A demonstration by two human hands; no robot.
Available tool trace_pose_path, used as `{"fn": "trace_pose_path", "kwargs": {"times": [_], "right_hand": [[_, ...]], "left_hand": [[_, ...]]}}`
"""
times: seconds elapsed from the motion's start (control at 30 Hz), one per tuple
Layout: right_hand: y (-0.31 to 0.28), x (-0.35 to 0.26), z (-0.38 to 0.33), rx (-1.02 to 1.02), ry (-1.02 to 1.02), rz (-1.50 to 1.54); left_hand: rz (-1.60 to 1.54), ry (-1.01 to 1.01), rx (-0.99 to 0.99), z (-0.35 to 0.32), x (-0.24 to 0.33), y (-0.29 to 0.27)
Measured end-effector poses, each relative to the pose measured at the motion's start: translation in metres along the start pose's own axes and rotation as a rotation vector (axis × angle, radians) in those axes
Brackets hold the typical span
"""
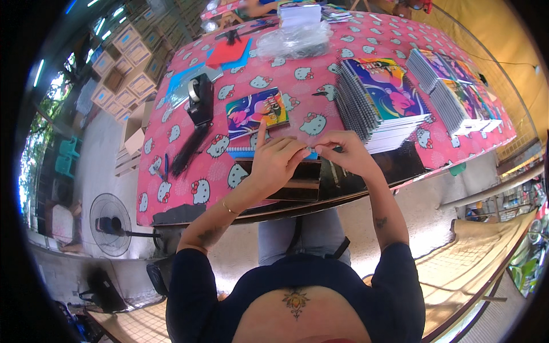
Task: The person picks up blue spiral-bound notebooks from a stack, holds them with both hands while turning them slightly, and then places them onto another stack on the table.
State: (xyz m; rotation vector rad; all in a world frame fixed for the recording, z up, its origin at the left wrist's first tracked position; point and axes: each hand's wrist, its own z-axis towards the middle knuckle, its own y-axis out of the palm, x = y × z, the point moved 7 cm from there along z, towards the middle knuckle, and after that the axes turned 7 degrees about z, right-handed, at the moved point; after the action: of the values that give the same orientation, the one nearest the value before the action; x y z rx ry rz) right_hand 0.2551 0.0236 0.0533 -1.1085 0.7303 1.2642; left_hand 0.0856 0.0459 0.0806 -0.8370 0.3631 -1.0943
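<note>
Near the table's front edge lies a notebook with a colourful cover [257, 111]. Along its near side runs a blue strip with a light spiral binding [240, 152], partly covered by my left hand [278, 160]. That hand pinches thumb to fingertips at the binding's right end, its index finger pointing up over the cover. My right hand [346, 151] meets it there, thumb and finger pinched on the same end of the binding. The exact bit between the fingertips is too small to make out.
Stacked spiral notebooks [377, 103] stand at right, with more piles [452, 91] beyond. A black tape dispenser [200, 100] and a dark brush-like bundle [189, 151] lie left. Clear plastic wrap [294, 40] and red sheets [229, 52] sit farther back. A fan [110, 224] stands beside the table.
</note>
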Motion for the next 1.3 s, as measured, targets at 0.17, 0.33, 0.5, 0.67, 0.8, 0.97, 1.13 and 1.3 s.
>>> {"fn": "trace_pose_path", "kwargs": {"times": [0.17, 0.33, 0.5, 0.67, 0.8, 0.97, 1.13, 1.3], "right_hand": [[0.008, -0.017, 0.008, 0.032, -0.238, -0.168], [0.021, -0.021, 0.0, 0.369, -0.198, -0.345], [-0.062, -0.087, -0.064, 0.827, -0.265, -0.372], [-0.203, -0.032, -0.103, 0.892, -0.089, -0.458], [-0.222, 0.007, -0.105, 0.829, -0.058, -0.172], [-0.215, 0.002, -0.094, 0.802, -0.012, -0.161], [-0.214, -0.005, -0.122, 0.877, -0.058, -0.154], [-0.213, -0.028, -0.214, 1.259, -0.159, -0.393]], "left_hand": [[0.019, -0.016, -0.05, -0.001, 0.003, -0.001], [0.145, 0.036, -0.233, 0.0, 0.01, -0.005], [0.096, 0.127, 0.289, 0.061, 0.016, -0.104], [-0.19, 0.472, 0.432, 0.152, 0.034, -0.054], [-0.569, 0.439, -0.046, 0.168, 0.033, 0.071], [-0.647, 0.342, -0.23, 0.167, 0.027, 0.091], [-0.417, 0.311, 0.001, 0.149, 0.005, 0.061], [0.139, -0.006, -0.513, 0.031, -0.166, 0.062]]}}
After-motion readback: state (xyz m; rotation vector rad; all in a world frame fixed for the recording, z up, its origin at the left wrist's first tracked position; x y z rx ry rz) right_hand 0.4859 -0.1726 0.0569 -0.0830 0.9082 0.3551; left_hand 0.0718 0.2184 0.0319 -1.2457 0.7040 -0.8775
